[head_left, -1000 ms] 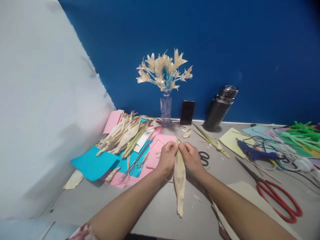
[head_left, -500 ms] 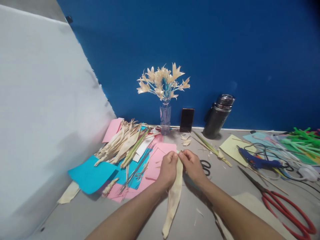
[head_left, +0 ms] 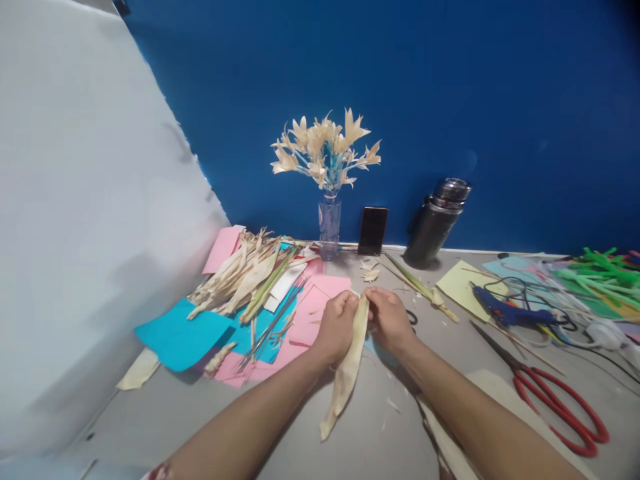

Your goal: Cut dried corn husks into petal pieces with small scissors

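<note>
A long pale strip of dried corn husk (head_left: 346,379) hangs between my forearms, its narrow end tapering down toward me. Fingers of my left hand (head_left: 338,328) are closed on the upper end of the husk. Pinched beside them at the same top edge is my right hand (head_left: 393,321), also closed on the husk. The fingertips of both hands nearly meet, and what they do behind the husk is hidden. Partly covered by my right hand are the black handles (head_left: 411,319) of a small pair of scissors.
Husks (head_left: 240,273) lie on coloured paper (head_left: 185,333) at left. Behind stand a bottle of husk flowers (head_left: 329,227), a phone (head_left: 373,231) and a flask (head_left: 436,223). Rightward are a blue glue gun (head_left: 510,308), red-handled scissors (head_left: 555,400) and green pipe cleaners (head_left: 597,277).
My hands have parted slightly at the husk's top, and its lower end has swung a little left and up. The whole view has shifted slightly.
</note>
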`<act>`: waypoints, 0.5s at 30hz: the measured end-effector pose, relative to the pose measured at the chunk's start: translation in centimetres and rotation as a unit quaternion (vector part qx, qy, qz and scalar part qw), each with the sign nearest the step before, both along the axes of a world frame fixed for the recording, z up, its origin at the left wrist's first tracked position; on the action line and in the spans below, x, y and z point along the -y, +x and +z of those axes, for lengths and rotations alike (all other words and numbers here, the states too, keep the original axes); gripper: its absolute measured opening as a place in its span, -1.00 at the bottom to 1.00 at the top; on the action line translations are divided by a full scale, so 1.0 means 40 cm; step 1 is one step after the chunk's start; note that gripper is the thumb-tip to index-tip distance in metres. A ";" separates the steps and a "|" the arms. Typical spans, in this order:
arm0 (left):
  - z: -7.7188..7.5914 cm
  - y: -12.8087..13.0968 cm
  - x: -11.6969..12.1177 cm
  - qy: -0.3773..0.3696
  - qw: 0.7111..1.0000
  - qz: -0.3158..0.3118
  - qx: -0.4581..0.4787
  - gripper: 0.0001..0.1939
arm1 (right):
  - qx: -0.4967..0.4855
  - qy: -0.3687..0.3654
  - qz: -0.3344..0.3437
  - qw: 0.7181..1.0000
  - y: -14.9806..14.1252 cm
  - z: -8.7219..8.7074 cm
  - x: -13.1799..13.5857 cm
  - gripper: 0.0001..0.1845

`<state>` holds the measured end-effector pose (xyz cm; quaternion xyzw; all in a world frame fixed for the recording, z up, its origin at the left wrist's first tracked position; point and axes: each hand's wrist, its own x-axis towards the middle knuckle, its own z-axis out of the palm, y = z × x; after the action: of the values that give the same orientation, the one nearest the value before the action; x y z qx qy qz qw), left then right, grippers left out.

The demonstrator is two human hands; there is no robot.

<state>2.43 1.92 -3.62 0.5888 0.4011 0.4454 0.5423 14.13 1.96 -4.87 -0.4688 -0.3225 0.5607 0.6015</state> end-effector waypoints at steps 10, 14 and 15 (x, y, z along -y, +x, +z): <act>0.021 0.009 0.011 -0.009 1.000 0.008 0.007 -0.64 | -0.050 -0.039 0.062 0.996 0.018 -0.001 -0.006 -0.50; 0.019 0.005 0.005 -0.013 1.000 -0.001 0.006 -0.62 | -0.019 0.000 0.110 0.994 0.042 0.014 -0.006 -0.42; 0.017 0.004 0.003 -0.010 1.000 -0.004 0.004 -0.62 | -0.005 0.013 0.126 0.992 0.048 0.019 -0.005 -0.46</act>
<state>2.59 1.79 -2.95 0.5830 0.4007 0.4418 0.5517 16.05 2.15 -4.10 -0.4137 -0.3828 0.6304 0.5337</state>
